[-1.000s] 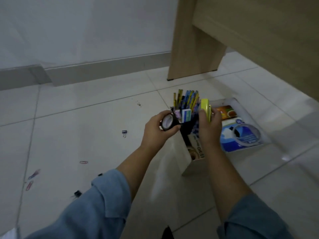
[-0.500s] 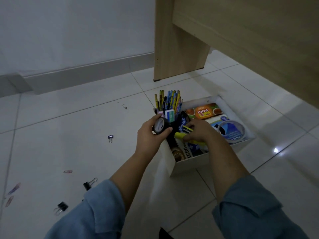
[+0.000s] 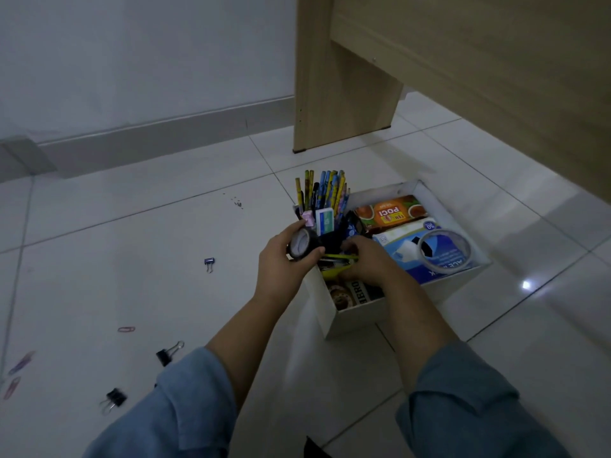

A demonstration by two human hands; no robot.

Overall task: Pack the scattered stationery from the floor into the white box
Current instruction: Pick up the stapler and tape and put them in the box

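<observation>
The white box [image 3: 325, 309] stands on the tiled floor with pencils [image 3: 325, 193] upright at its far left corner. My left hand [image 3: 284, 262] grips a black roll of tape [image 3: 302, 243] just above the box's left wall. My right hand [image 3: 367, 262] holds a yellow object [image 3: 339, 259] down inside the left compartment. Inside the box lie an orange tea carton [image 3: 390, 213], a blue-white pack [image 3: 406, 249] and a clear tape roll [image 3: 444, 251]. Binder clips [image 3: 209, 263] [image 3: 168, 353] [image 3: 114, 398] and paper clips [image 3: 126, 329] [image 3: 12, 386] lie scattered on the floor to the left.
A wooden desk leg [image 3: 330, 94] and panel [image 3: 496, 77] rise behind and to the right of the box. A grey skirting board [image 3: 148, 143] runs along the wall. Small dark specks [image 3: 237, 202] dot the tile.
My right hand brought the yellow object from above the box down into the left compartment. The left hand stayed at the box's left wall with the black tape roll.
</observation>
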